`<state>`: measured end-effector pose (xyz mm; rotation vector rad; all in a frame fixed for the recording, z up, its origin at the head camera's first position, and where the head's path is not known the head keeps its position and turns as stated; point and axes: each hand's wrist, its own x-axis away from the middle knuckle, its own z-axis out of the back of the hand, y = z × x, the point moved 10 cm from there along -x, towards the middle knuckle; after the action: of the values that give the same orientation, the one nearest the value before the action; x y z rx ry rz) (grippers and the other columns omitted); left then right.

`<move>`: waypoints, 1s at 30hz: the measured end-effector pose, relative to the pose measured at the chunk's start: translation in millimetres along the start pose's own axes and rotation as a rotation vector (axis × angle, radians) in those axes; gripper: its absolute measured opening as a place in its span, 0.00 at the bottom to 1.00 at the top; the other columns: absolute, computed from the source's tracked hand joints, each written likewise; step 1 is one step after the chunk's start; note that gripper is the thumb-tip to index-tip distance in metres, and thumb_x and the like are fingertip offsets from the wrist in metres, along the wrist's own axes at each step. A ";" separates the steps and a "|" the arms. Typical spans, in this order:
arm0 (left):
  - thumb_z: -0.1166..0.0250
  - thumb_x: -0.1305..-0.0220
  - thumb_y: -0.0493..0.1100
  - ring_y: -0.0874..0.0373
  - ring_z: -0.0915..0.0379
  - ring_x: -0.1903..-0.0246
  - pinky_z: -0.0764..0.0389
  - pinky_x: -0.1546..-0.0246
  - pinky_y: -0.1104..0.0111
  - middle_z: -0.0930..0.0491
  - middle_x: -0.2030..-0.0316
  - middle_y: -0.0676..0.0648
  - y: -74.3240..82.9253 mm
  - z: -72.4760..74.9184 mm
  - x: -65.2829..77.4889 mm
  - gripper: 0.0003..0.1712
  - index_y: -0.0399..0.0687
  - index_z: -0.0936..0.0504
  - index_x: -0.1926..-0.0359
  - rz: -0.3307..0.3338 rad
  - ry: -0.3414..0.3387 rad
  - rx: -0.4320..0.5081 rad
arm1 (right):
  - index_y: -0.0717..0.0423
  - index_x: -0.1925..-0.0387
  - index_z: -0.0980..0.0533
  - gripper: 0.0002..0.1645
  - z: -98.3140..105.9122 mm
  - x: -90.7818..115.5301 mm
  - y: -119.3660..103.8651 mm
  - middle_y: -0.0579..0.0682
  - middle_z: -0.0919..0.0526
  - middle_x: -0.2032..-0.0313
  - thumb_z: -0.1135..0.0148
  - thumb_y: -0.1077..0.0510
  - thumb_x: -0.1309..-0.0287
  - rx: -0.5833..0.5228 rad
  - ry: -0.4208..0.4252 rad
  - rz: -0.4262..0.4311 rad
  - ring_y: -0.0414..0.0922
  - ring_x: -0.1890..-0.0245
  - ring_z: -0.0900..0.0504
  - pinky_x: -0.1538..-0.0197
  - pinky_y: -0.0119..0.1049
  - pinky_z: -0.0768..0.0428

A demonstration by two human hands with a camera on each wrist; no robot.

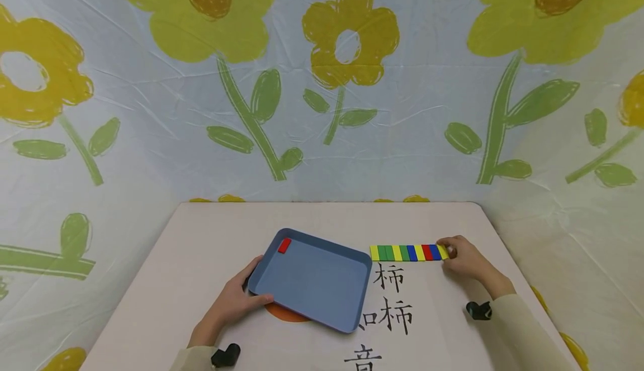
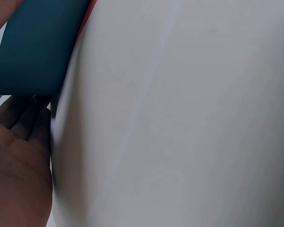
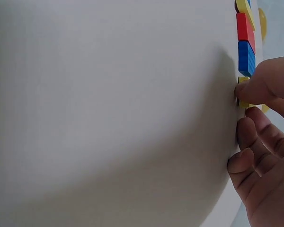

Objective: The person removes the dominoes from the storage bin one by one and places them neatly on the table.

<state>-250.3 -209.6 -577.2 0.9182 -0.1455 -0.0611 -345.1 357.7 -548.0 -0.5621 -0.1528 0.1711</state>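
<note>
My left hand (image 1: 233, 301) grips the near left corner of a blue-grey tray (image 1: 317, 284), thumb at the rim and fingers tucked beneath, as the left wrist view shows. A single red block (image 1: 284, 245) lies in the tray's far left corner. To the right of the tray, flat blocks in yellow, green, blue and red form a straight row (image 1: 397, 253) on the table. At the row's right end my right hand (image 1: 465, 259) pinches a yellow block (image 1: 443, 252) with the thumb and a finger. That block sits beside a blue block (image 3: 246, 59).
The white table (image 1: 216, 226) bears black printed characters (image 1: 394, 316) below the row. Part of an orange printed shape (image 1: 287, 313) shows from under the tray's near edge. A flower-patterned cloth (image 1: 402, 158) stands behind and on both sides.
</note>
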 end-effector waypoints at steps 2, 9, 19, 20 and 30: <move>0.20 0.51 0.65 0.40 0.45 0.22 0.39 0.26 0.40 0.39 0.22 0.47 0.3 0.3 0.5 0.62 0.68 0.43 0.19 -0.001 0.002 0.002 | 0.69 0.43 0.23 0.31 -0.7 -0.5 0.4 0.63 0.24 0.54 0.33 0.68 0.54 0.000 0.003 -0.001 0.50 0.63 0.27 0.66 0.38 0.27; 0.20 0.51 0.66 0.41 0.44 0.22 0.38 0.26 0.40 0.38 0.22 0.48 -0.1 2.2 1.3 0.61 0.70 0.43 0.20 -0.002 0.007 -0.012 | 0.67 0.44 0.22 0.31 -1.9 -2.1 0.8 0.63 0.24 0.55 0.34 0.68 0.54 -0.002 0.007 0.003 0.50 0.64 0.28 0.67 0.38 0.28; 0.21 0.50 0.65 0.40 0.45 0.22 0.39 0.26 0.40 0.39 0.22 0.46 1.3 1.3 0.7 0.61 0.69 0.44 0.19 -0.008 -0.003 -0.016 | 0.69 0.34 0.30 0.39 2.1 -0.7 1.5 0.71 0.22 0.45 0.33 0.65 0.50 -0.048 -0.061 -0.014 0.56 0.56 0.21 0.59 0.46 0.17; 0.21 0.49 0.65 0.40 0.45 0.22 0.39 0.26 0.40 0.39 0.22 0.46 1.6 0.8 0.5 0.61 0.69 0.44 0.19 -0.009 -0.007 -0.016 | 0.69 0.33 0.31 0.39 3.6 -0.3 1.1 0.72 0.23 0.44 0.33 0.64 0.49 -0.050 -0.064 -0.020 0.57 0.55 0.20 0.58 0.48 0.17; 0.21 0.50 0.65 0.40 0.44 0.23 0.39 0.26 0.40 0.39 0.22 0.46 2.3 1.6 1.7 0.61 0.68 0.43 0.19 -0.006 -0.001 -0.007 | 0.68 0.28 0.36 0.41 5.7 -14.5 -40.2 0.77 0.31 0.36 0.37 0.51 0.36 -0.033 -0.002 0.015 0.72 0.41 0.27 0.42 0.68 0.23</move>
<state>-248.9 -209.7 -574.2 0.9122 -0.1431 -0.0677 -355.5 324.3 -522.9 -0.5964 -0.1539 0.1841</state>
